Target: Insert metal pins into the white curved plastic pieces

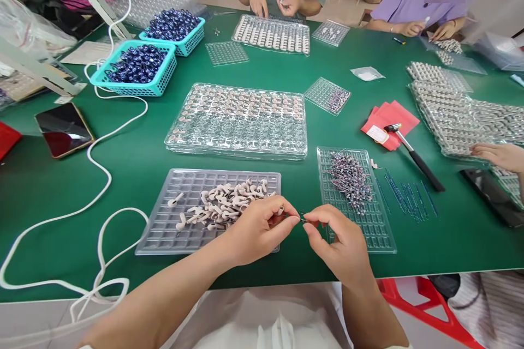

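My left hand [260, 229] is closed in a pinch on a small white part, just over the near right corner of a clear tray [164, 232] that carries a heap of small white parts [223, 204]. My right hand [338, 242] is also pinched shut, holding a thin wire-like piece [303, 219] whose tip meets the left fingertips. Both hands hover above the green table [135, 158] near its front edge. Right of them lies a second clear tray [374, 223] with a pile of purplish thin components [350, 177].
A large filled clear tray [241, 120] lies mid-table. Two teal baskets of blue beads [139, 65] stand back left beside a phone [63, 128] and a white cable [98, 174]. A hammer [413, 155] and red papers [388, 117] lie right. Other people work opposite and at right.
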`<state>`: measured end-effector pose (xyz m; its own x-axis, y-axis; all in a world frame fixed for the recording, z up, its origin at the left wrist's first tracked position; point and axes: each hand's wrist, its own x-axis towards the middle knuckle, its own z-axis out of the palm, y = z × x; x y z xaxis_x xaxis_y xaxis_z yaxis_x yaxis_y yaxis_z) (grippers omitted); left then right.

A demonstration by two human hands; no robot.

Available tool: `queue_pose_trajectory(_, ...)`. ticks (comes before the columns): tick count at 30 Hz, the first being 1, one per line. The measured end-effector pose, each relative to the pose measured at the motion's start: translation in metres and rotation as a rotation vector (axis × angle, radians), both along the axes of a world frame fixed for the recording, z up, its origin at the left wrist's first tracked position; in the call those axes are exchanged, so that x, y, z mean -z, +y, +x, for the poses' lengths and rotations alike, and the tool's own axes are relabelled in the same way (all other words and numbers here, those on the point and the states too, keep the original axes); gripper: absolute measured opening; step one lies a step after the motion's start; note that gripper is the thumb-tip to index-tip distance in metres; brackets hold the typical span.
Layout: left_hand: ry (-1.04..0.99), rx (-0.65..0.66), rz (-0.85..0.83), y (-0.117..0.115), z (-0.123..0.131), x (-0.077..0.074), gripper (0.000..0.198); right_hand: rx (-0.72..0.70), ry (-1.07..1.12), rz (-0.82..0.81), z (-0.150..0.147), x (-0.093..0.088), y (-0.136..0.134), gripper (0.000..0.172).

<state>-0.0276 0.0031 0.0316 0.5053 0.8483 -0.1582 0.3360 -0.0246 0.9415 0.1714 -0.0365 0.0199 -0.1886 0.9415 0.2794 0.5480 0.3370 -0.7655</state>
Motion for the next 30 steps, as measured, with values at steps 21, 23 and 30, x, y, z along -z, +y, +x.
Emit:
queue_pose_trajectory(21,-0.167,-0.059,-0.353,0.005,0.004,-0.003,0.024,0.056,0.026,0.146,-0.011,0.009,0.003,0.014)
queue_pose_trajectory(23,-0.201,-0.065,-0.383,0.006,0.004,-0.004,0.023,0.068,0.080,0.095,-0.010,0.010,0.001,0.014)
queue_pose_trajectory(30,-0.329,-0.035,-0.505,0.007,0.004,-0.003,0.022,0.074,0.312,-0.019,-0.004,0.014,-0.001,0.014)
